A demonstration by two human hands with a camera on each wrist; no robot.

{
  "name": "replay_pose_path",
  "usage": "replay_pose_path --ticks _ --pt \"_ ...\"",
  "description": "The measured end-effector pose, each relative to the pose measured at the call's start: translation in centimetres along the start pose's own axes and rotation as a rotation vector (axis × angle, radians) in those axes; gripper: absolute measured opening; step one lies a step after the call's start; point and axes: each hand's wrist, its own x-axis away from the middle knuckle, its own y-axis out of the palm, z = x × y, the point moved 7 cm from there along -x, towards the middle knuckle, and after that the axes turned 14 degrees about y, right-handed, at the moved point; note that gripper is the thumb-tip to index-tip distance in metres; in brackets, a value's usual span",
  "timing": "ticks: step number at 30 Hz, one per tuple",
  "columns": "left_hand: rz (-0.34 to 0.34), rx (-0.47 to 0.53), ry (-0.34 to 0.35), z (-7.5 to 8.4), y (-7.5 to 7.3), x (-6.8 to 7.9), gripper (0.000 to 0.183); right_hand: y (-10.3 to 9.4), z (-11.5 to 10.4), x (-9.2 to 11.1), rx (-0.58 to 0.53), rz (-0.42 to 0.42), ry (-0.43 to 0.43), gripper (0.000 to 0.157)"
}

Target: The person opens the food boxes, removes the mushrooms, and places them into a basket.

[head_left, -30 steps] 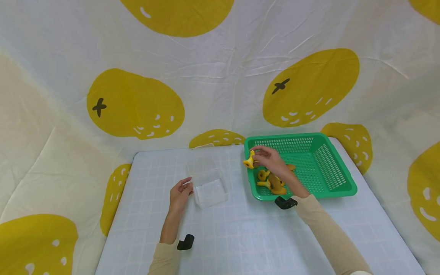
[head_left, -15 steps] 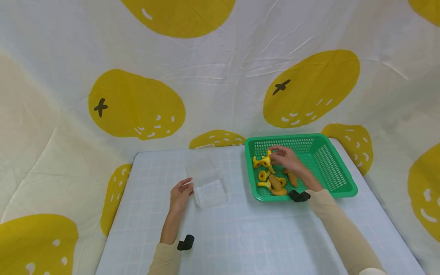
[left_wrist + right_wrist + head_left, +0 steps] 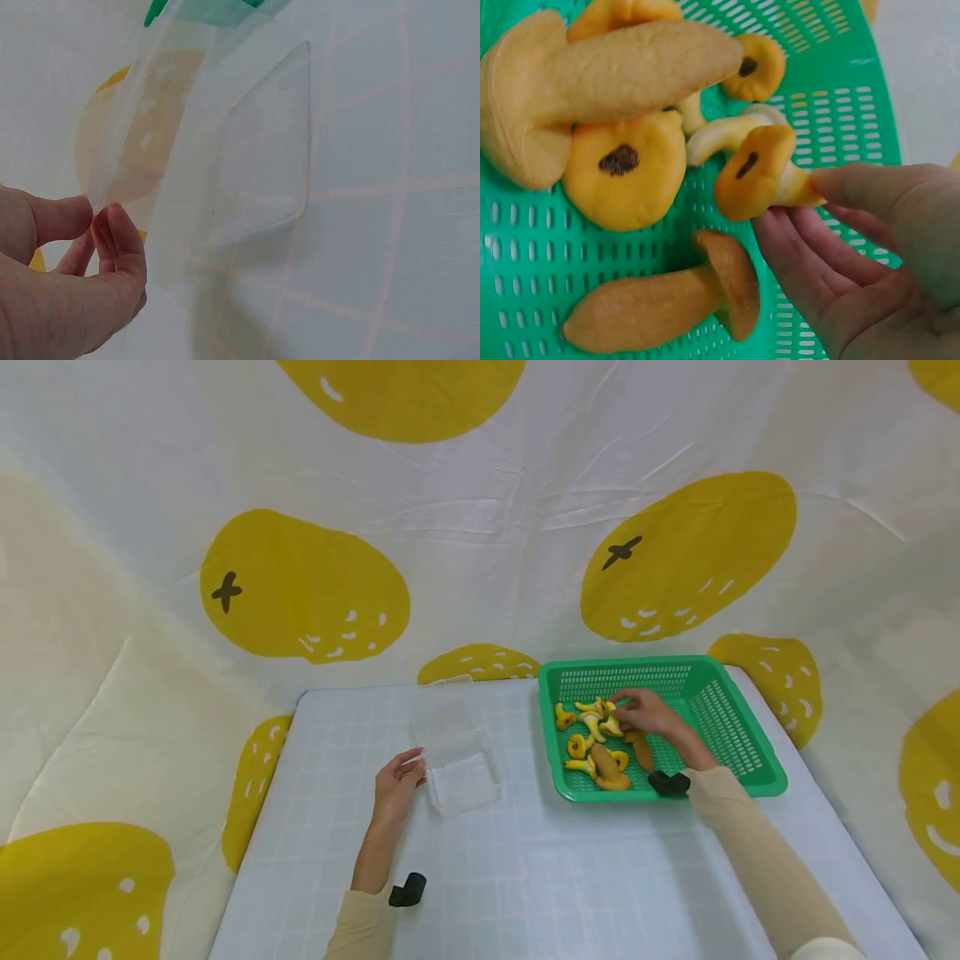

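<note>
A clear plastic box (image 3: 468, 785) with its lid folded back stands on the left side of the table. My left hand (image 3: 396, 789) pinches a thin edge of it between thumb and fingertips. To the right, my right hand (image 3: 651, 714) is inside a green basket (image 3: 726, 727). In the right wrist view, its thumb and fingers pinch the stem of a yellow mushroom (image 3: 754, 176) with a dark spot on the cap. Around it lie other yellow mushrooms (image 3: 626, 176), a large tan mushroom (image 3: 637, 71) and a brown mushroom (image 3: 660, 304).
The mushrooms are gathered in the basket's left half. A pale checked cloth (image 3: 540, 877) covers the table. Behind it hangs a white curtain (image 3: 480, 568) printed with big yellow fruit shapes.
My right hand has moved rightward from the basket's left rim, where it held a yellow mushroom. Yellow mushrooms now lie spread along the basket's left part. My left hand has stayed at the box.
</note>
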Motion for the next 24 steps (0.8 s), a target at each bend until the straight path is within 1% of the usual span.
replay_pose_path --ticks 6,10,13,15,17,20,22,24 --pt "-0.01 -0.004 -0.001 0.1 0.3 0.2 0.033 0.4 0.1 -0.4 0.117 -0.049 0.02 0.039" --pt "-0.016 -0.009 -0.001 0.2 0.5 0.1 0.033 0.2 0.0 -0.1 0.185 -0.04 0.012 0.042" --pt "-0.013 -0.011 -0.002 0.2 0.5 0.1 0.033 -0.2 -0.5 0.5 0.233 -0.024 -0.018 0.043" --pt "-0.012 -0.002 -0.001 0.3 0.5 0.1 0.033 -0.5 -1.2 1.4 0.238 -0.016 -0.05 0.042" --pt "-0.014 0.02 -0.006 0.3 0.4 0.1 0.034 -0.7 -1.7 2.3 0.238 -0.002 -0.101 0.04" --pt "-0.02 0.031 -0.012 0.4 0.4 0.2 0.037 -1.0 -2.5 3.7 0.203 0.021 -0.168 0.034" --pt "-0.023 0.014 -0.009 0.5 0.2 0.2 0.036 -1.1 -2.6 4.4 0.17 0.049 -0.207 0.029" --pt "-0.028 -0.046 0.016 0.9 0.0 0.3 0.034 -1.4 -2.5 5.0 0.142 0.111 -0.224 0.026"
